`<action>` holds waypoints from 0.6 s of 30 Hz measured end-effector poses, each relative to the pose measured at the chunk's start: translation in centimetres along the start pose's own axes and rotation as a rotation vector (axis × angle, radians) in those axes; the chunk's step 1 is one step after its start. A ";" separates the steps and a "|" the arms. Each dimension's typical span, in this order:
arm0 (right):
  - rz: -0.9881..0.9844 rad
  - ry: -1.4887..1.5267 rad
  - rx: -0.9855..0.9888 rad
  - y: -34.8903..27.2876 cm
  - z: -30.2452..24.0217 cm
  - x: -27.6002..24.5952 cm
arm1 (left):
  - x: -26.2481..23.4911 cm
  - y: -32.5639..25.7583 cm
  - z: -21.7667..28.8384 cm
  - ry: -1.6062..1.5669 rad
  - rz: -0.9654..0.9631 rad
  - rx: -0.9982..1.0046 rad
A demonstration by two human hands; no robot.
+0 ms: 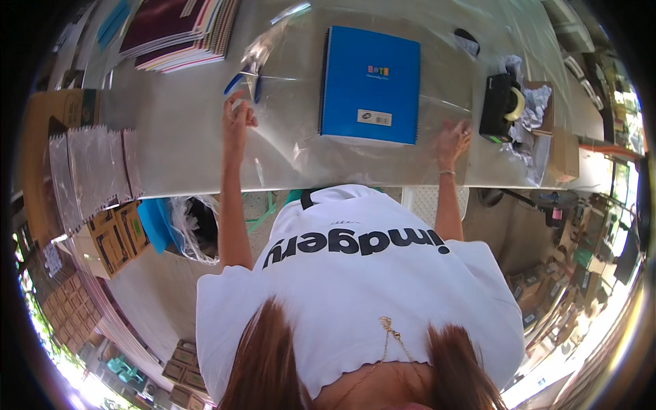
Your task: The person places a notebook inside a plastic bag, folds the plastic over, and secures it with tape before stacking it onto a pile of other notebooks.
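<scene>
A blue spiral-bound notebook (pixel 370 85) lies on the table in front of me, its coil along the left side and a white label near its lower edge. Clear, shiny plastic (pixel 297 147) spreads around it. My left hand (pixel 239 117) is left of the notebook, some fingers bent and one reaching out, with nothing visible in it. Just beyond its fingertips are blue-handled pliers (pixel 249 82), handles spread. At the notebook's lower right is my right hand (pixel 453 142), slightly blurred, fingers curled in. Whatever it may pinch I cannot make out; clear plastic lies near it.
A stack of spiral notebooks (pixel 184 34) stands at the far left, with plastic-wrapped bundles (pixel 89 167) at the left edge. To the right are a black tape dispenser (pixel 497 106), crumpled plastic (pixel 536 109) and a small cardboard box (pixel 564 156). A dark object (pixel 467 41) lies farther back.
</scene>
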State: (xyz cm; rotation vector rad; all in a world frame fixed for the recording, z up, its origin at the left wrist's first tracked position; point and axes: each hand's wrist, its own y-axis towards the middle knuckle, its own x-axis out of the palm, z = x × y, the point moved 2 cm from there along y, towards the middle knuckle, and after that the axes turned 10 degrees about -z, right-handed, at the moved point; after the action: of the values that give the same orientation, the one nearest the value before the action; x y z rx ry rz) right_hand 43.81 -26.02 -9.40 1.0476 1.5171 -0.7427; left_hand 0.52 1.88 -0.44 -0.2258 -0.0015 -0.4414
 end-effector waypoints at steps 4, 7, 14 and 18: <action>-0.125 0.174 -0.117 0.0 -1.7 -3.0 | 0.6 0.3 3.7 0.261 -0.056 -0.165; 0.178 0.171 0.044 0.5 -0.9 -3.1 | 1.3 1.5 3.3 0.392 -0.030 -0.143; 0.178 0.201 0.016 0.6 -3.6 -4.6 | 1.5 4.2 3.5 0.606 -0.070 -0.060; -0.060 0.357 0.078 2.5 -1.5 -4.8 | 2.1 4.0 3.6 0.589 -0.072 -0.041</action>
State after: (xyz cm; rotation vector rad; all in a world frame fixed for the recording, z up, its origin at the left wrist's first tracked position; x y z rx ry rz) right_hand 45.51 -24.76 -4.21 1.2465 1.8413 -0.6851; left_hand 4.32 5.31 2.29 -0.1298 0.5785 -0.5670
